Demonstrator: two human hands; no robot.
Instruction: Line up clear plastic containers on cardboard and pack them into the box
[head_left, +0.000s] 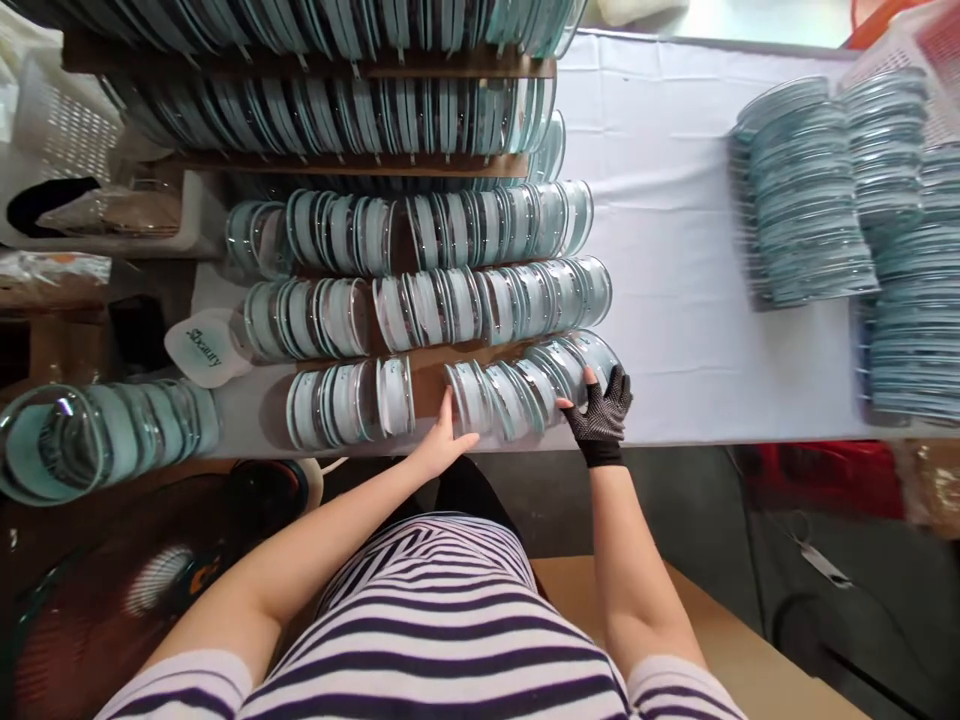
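Note:
A front row of clear round cases (514,392), standing on edge with pale blue-white bands, lies between my hands. My left hand (442,445) is bare. Its fingers point up along the row's left end, touching the first case, while the thumb stretches to the right. Over the right end, my right hand (602,415) wears a black dotted glove with bare thumb and index fingertips. Its thumb and fingers are spread around the last cases there. Left of a gap is a shorter group of the same cases (349,402). Undersides of the fingers are hidden.
Two more rows of cases (495,305) lie behind, with brown racks (360,165) of them farther back. Stacks of similar cases (810,200) stand at right on the white-covered table (675,370). A loose group (142,430) sits at the left edge, near a white card (206,347) and fan (150,590).

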